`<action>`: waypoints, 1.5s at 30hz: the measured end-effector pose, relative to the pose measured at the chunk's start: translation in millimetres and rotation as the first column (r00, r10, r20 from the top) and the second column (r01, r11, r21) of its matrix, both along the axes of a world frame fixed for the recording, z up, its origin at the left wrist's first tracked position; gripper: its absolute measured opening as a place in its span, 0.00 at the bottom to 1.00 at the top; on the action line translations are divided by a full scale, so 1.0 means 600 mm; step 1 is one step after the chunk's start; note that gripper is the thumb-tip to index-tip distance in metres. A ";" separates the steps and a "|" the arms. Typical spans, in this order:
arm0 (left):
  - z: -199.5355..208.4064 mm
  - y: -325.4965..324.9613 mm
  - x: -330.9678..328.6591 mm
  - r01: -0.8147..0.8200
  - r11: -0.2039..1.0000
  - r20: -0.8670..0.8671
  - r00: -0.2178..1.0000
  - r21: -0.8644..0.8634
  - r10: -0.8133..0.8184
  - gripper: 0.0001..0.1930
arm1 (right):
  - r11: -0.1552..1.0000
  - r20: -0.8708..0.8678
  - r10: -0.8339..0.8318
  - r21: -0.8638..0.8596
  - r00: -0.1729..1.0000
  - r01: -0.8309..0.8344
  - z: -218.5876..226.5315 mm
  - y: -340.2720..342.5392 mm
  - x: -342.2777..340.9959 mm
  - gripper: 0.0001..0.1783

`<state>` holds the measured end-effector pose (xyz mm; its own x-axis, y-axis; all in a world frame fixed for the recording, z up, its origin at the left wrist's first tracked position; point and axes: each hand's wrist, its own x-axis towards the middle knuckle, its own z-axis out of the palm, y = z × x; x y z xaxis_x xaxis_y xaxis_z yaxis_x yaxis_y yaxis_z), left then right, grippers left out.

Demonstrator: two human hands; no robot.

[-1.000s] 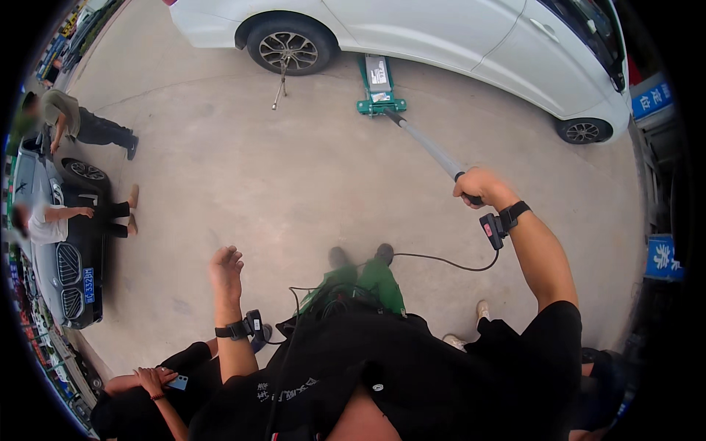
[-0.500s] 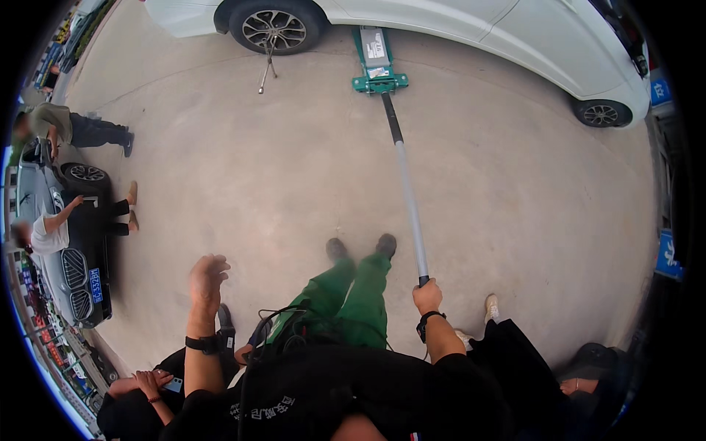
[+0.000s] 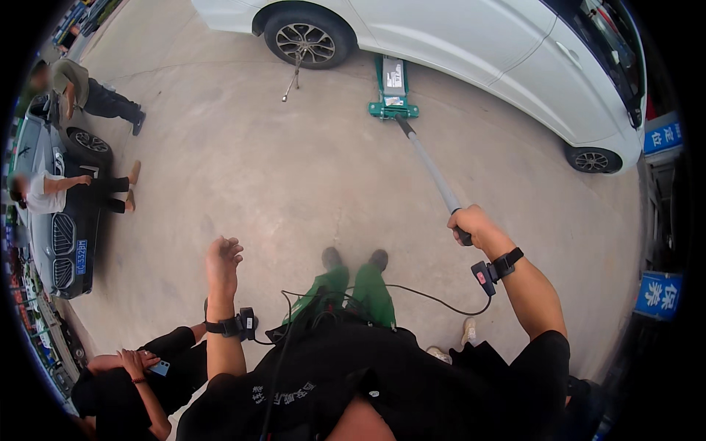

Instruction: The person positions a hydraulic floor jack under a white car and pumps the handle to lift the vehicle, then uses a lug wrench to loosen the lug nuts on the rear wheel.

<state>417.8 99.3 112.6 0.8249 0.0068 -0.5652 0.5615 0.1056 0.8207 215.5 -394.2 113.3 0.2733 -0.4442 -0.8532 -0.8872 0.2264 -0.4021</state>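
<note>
A green floor jack point(image 3: 394, 90) stands on the concrete with its front end beneath the side of a white car point(image 3: 471, 44). Its long grey handle point(image 3: 435, 168) slants up toward me, and my right hand point(image 3: 474, 224) is wrapped round the black grip at its end. My left hand point(image 3: 223, 257) hangs in the air over the ground, touching nothing, its fingers loosely bent and apart. Against the hub of the nearer left wheel point(image 3: 309, 42) a cross-shaped lug wrench point(image 3: 293, 81) leans, its lower arm reaching toward the floor.
At the left, two people point(image 3: 55, 192) stand by a dark car point(image 3: 77, 242). Someone seated with a phone point(image 3: 159, 367) is close on my left; a light shoe point(image 3: 469, 332) shows at my right. A cable point(image 3: 434, 298) runs from my right wrist to my waist. Blue signs point(image 3: 660, 294) line the right edge.
My right hand has lifted the jack handle up and to the right. My left hand stays raised at about the same place. The view has shifted, showing more of the white car.
</note>
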 end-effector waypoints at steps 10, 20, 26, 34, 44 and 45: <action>-0.060 -0.033 -0.023 0.069 0.991 -0.111 0.992 0.113 -0.057 0.13 | 0.886 -0.362 0.163 -0.355 0.918 -0.298 -0.454 0.269 -0.315 0.20; 0.013 -0.079 -0.015 0.023 0.999 -0.028 0.999 0.033 -0.022 0.12 | 0.993 -0.108 0.057 -0.100 0.993 -0.068 -0.310 0.161 -0.244 0.12; 0.015 -0.083 0.012 0.074 0.992 -0.009 0.997 -0.100 -0.075 0.11 | 0.995 0.127 0.071 0.067 0.989 -0.080 -0.001 -0.045 0.014 0.06; -0.051 -0.046 0.001 -0.034 0.999 -0.059 0.998 -0.014 0.033 0.11 | 0.973 -0.059 0.077 -0.213 0.995 -0.088 -0.145 0.120 -0.136 0.06; -0.055 0.044 -0.035 -0.060 0.990 -0.104 0.992 0.127 0.074 0.11 | 0.697 -0.402 0.261 -0.550 0.877 -0.460 -0.475 0.305 -0.339 0.19; -0.046 0.052 -0.034 -0.060 0.992 -0.084 0.994 0.111 0.070 0.10 | 0.703 -0.396 0.260 -0.547 0.881 -0.454 -0.458 0.302 -0.326 0.20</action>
<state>397.4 130.5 84.9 0.7678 0.1241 -0.6286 0.6269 0.0576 0.7770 19.8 -213.3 -161.3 0.3263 -0.8058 -0.4941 -0.9387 -0.3376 -0.0694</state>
